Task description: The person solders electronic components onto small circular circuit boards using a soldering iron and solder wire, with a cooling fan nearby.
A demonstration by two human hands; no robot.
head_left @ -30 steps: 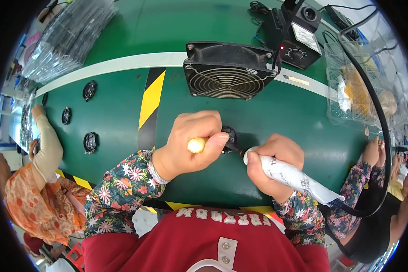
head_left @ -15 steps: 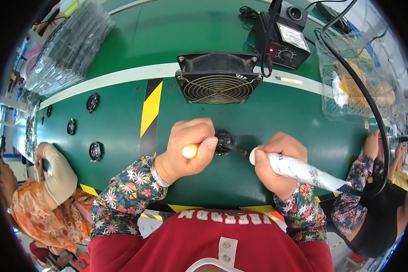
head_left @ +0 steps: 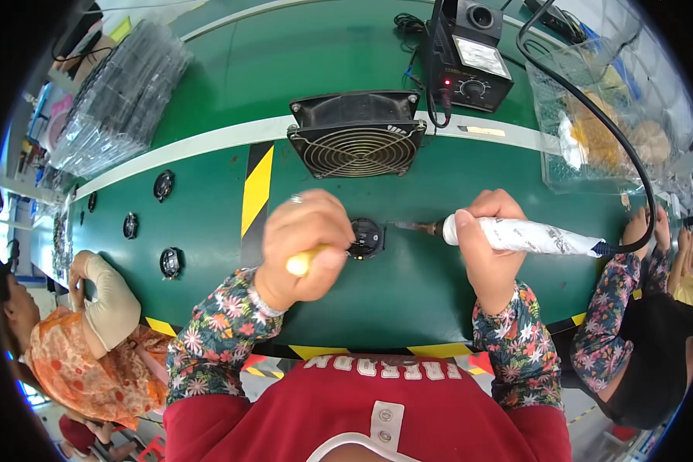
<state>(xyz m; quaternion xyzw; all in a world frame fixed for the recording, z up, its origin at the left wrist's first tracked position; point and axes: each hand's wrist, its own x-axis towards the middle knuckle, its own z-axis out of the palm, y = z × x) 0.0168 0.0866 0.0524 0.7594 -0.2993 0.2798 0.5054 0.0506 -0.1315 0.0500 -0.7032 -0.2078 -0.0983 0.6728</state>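
Note:
My left hand (head_left: pixel 300 227) is closed around a tool with a yellow handle (head_left: pixel 303 262), its end poking out beside my thumb; the tool's working end is hidden. Just to the right of that hand, a small round black part (head_left: pixel 368 239) lies on the green bench. My right hand (head_left: pixel 489 242) grips a soldering iron (head_left: pixel 547 236) whose handle is wrapped in white printed material. Its metal tip points left and stands a little to the right of the black part, apart from it.
Beyond the hands stands a black fan (head_left: pixel 358 138) with a wire guard. A soldering station (head_left: pixel 470 69) is behind it, its thick cable (head_left: pixel 620 131) arching right. Several black round parts (head_left: pixel 171 262) lie left, near stacked clear trays (head_left: pixel 123 96). People sit at both sides.
The soldering iron's tip has drawn away from the black part toward the right. My left hand, slightly blurred, has shifted a little left, still holding the yellow-handled tool.

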